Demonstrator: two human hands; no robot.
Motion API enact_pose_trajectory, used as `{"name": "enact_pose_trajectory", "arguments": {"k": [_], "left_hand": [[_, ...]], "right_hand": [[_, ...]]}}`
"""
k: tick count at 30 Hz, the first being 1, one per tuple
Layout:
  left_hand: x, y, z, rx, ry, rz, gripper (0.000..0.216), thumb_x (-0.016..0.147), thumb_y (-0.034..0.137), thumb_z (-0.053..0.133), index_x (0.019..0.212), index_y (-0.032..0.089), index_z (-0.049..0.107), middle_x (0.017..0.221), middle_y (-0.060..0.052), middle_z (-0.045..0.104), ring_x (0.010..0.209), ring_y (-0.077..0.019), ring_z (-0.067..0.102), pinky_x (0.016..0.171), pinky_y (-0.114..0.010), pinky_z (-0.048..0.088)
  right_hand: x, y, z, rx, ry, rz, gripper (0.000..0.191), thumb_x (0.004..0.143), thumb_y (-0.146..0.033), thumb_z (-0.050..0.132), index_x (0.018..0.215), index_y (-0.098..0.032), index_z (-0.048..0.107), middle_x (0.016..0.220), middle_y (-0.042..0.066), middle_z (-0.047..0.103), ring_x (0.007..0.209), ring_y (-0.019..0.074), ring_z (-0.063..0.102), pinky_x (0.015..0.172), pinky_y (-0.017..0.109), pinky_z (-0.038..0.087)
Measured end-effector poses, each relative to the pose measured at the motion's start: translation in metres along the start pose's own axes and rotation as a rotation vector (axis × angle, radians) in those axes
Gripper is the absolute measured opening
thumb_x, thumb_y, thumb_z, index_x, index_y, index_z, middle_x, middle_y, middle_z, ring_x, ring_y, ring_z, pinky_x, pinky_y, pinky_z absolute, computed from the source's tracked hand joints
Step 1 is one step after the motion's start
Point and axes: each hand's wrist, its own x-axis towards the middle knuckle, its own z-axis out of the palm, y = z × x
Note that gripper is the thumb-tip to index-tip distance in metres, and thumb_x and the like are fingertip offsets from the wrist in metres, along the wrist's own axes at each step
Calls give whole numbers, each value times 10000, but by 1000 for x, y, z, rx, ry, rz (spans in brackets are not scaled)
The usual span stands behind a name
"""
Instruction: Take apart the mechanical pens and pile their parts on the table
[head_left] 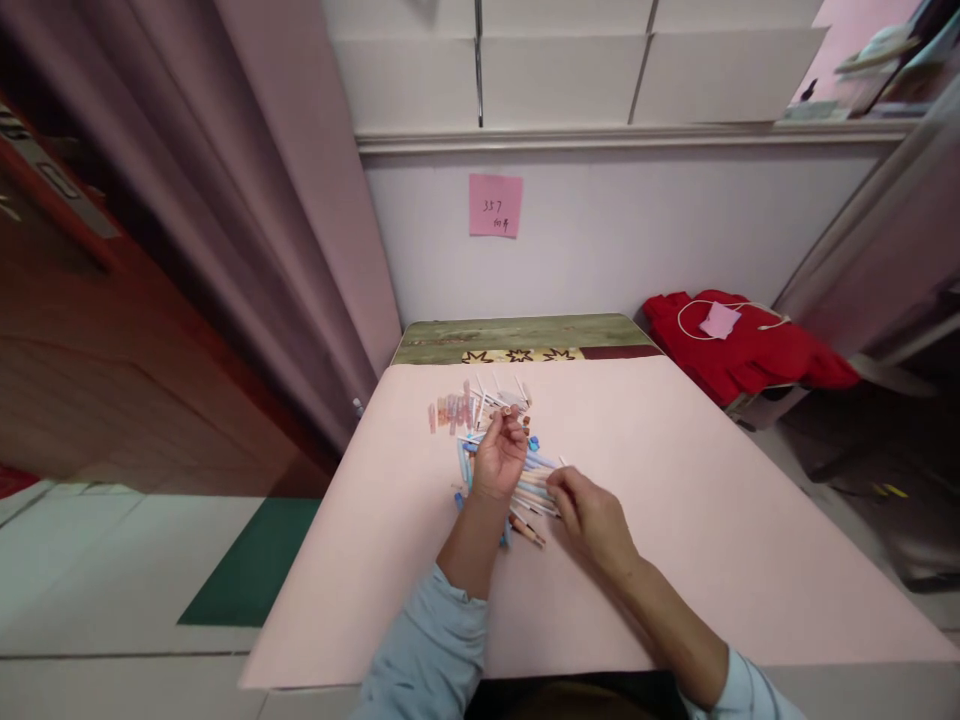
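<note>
A loose pile of slim sticks and pens (pixel 534 487), white, pale blue and beige, lies on the pink-covered table. My left hand (pixel 501 460) is over the pile, palm turned up and fingers curled at the tips; a small pale thing seems to be between them, too small to name. At the pile's right edge my right hand (pixel 596 515) is closed in a pinch, and whatever it grips is hidden by the fingers. Brown-tipped sticks (pixel 527 530) lie below my left hand. Behind it is a row of flat, pinkish see-through strips (pixel 451 411), beside thin white sticks (pixel 484 385).
Pink sheeting (pixel 675 580) covers most of the table, with a green wood-pattern strip (pixel 525 332) at the far end. A pink note (pixel 495 206) is on the wall. Red cloth (pixel 750 350) with a white cable lies at the right; a curtain (pixel 285 180) hangs left.
</note>
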Motion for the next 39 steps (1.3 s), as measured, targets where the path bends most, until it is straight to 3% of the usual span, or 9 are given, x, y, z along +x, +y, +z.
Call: {"name": "enact_pose_trajectory", "arguments": {"k": [5, 10, 14, 21, 26, 33, 39], "left_hand": [[-12, -9, 3, -82, 33, -67, 212, 979, 168, 438, 927, 111, 636, 827, -58, 681, 567, -20, 577, 525, -85, 499], [-20, -18, 9, -58, 118, -93, 181, 959, 123, 464, 885, 87, 625, 835, -82, 696, 571, -17, 602, 570, -75, 510], [-24, -26, 7, 30, 104, -128, 102, 917, 126, 545, 881, 112, 639, 819, -65, 698, 565, -32, 608, 554, -101, 512], [-31, -31, 2, 4, -78, -219, 119, 913, 205, 572, 843, 138, 641, 742, -21, 645, 550, -34, 549, 509, -110, 467], [-37, -34, 2, -26, -200, -257, 175, 935, 236, 534, 843, 126, 634, 667, -1, 534, 523, -31, 467, 470, -108, 419], [-36, -36, 6, -13, -101, -224, 196, 950, 194, 498, 818, 122, 623, 656, 1, 523, 524, -33, 472, 464, -113, 404], [-36, -36, 5, -12, -109, -235, 182, 923, 176, 547, 757, 122, 599, 600, 30, 469, 458, -19, 415, 417, -109, 353]], "right_hand": [[23, -9, -19, 362, 107, 237, 174, 874, -371, 588, 876, -202, 627, 716, 7, 665, 619, 146, 613, 562, 237, 465], [28, -14, -21, 612, 148, 340, 302, 806, -443, 682, 949, -178, 653, 790, 50, 702, 689, 178, 670, 639, 287, 545], [27, -20, -22, 699, 180, 369, 297, 779, -454, 714, 873, -176, 671, 751, 43, 710, 684, 183, 683, 661, 304, 568], [32, -31, -42, 344, 320, 164, 155, 789, -353, 721, 770, -199, 725, 741, 26, 705, 623, 146, 618, 609, 266, 518], [40, -38, -49, 144, 329, -48, 122, 884, -264, 618, 883, -231, 736, 855, 37, 720, 742, 155, 652, 698, 277, 525], [47, -41, -43, -141, 290, -174, 193, 938, -294, 562, 921, -258, 751, 884, 25, 726, 804, 151, 660, 720, 256, 475], [48, -35, -39, -328, 298, -197, 225, 957, -293, 541, 913, -241, 755, 862, 36, 725, 799, 143, 648, 713, 240, 431]]}}
